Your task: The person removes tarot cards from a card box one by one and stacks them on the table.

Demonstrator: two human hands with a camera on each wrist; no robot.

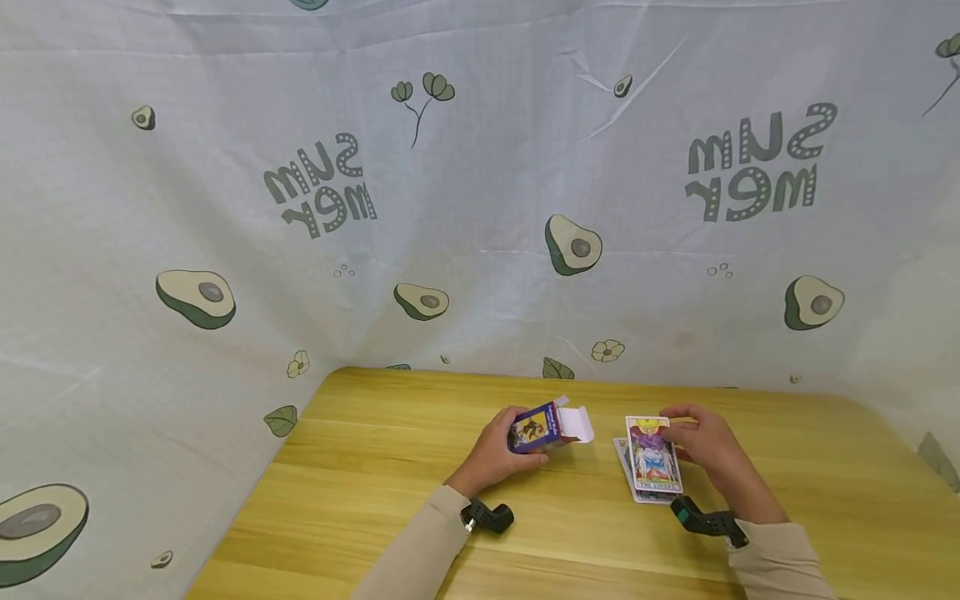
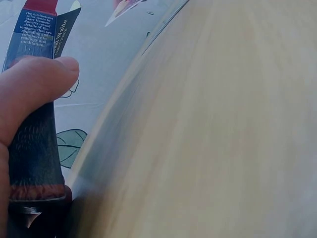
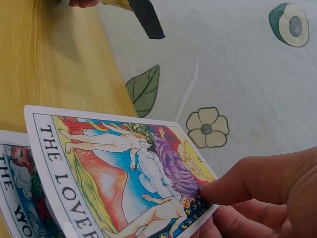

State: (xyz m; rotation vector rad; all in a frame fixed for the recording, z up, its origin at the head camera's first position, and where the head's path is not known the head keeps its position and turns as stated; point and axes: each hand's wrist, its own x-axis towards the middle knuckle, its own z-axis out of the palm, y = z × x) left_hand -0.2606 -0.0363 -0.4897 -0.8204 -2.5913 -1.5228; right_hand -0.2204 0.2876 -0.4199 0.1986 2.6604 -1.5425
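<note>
At the lower centre of the head frame, the left hand (image 1: 495, 450) has its grip curled round a small blue-and-yellow printed cardboard card box (image 1: 531, 428), tilted with its mouth to the right. The left wrist view shows the thumb across one narrow side; squeezing harder there could bow the thin cardboard and narrow the opening. The white cardboard end flap (image 1: 576, 423) sticks out on the side towards the cards, so a card edge could catch on it or crease it. What is inside the box cannot be seen; anything loose might slide out if the mouth dipped.

Right of centre, over the yellow wood-grain counter (image 1: 360, 467), a white-bordered paper card with red and dark artwork (image 3: 20, 193) shows from under the upright white-bordered "THE LOVERS" card (image 1: 654, 454). Their edges are out of line, so a push at one end could fan them or bend a corner; how many lie beneath is hidden.

Farther right, the right hand (image 1: 712, 446) has its grip pinching the upper right part of the "THE LOVERS" card between thumb and fingers. Held at that end only, the card could pivot or slip. The black wrist-worn camera (image 1: 705, 521) sits near the cards' lower right corner, and a drop of the wrist could knock them.
</note>
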